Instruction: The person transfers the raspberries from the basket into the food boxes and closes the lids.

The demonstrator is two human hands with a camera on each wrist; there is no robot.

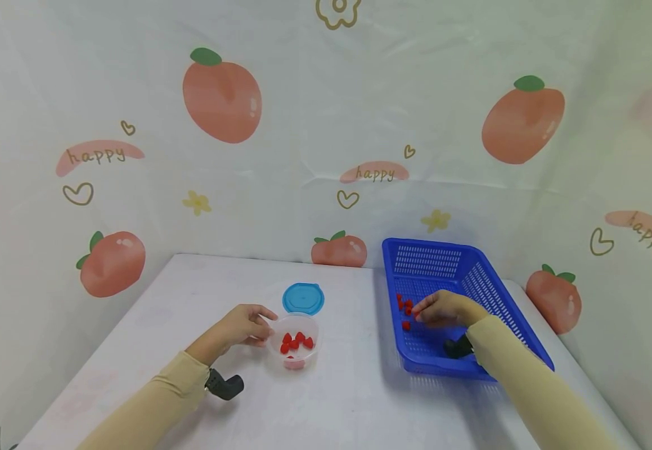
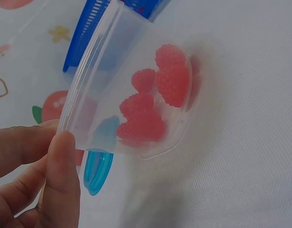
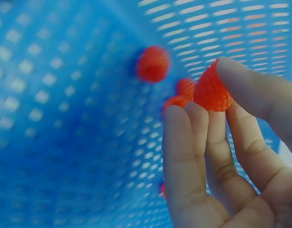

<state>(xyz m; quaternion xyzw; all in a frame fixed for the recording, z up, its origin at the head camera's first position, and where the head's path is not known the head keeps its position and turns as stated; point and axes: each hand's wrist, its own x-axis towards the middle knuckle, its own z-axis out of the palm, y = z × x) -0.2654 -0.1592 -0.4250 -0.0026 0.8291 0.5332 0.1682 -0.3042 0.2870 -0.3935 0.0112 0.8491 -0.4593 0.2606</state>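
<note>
My left hand point(image 1: 247, 325) pinches the rim of a clear round plastic tub point(image 2: 108, 80) between thumb and fingers. Several red raspberries point(image 2: 173, 85) lie at the bottom of that tub. Over on the right, my right hand point(image 1: 444, 309) reaches into a blue slotted basket point(image 1: 427, 365). Between its thumb and fingertips it pinches one raspberry point(image 3: 212, 90), held above the basket floor. Other raspberries point(image 3: 153, 64) lie loose in the basket near its left wall, just beyond the fingers.
A round blue lid point(image 1: 303, 299) lies on the white table point(image 1: 354, 387) just behind the tub. At the back hangs a white cloth point(image 1: 297, 112) printed with fruit and hearts. Black wrist cameras point(image 1: 225, 385) sit under both forearms.
</note>
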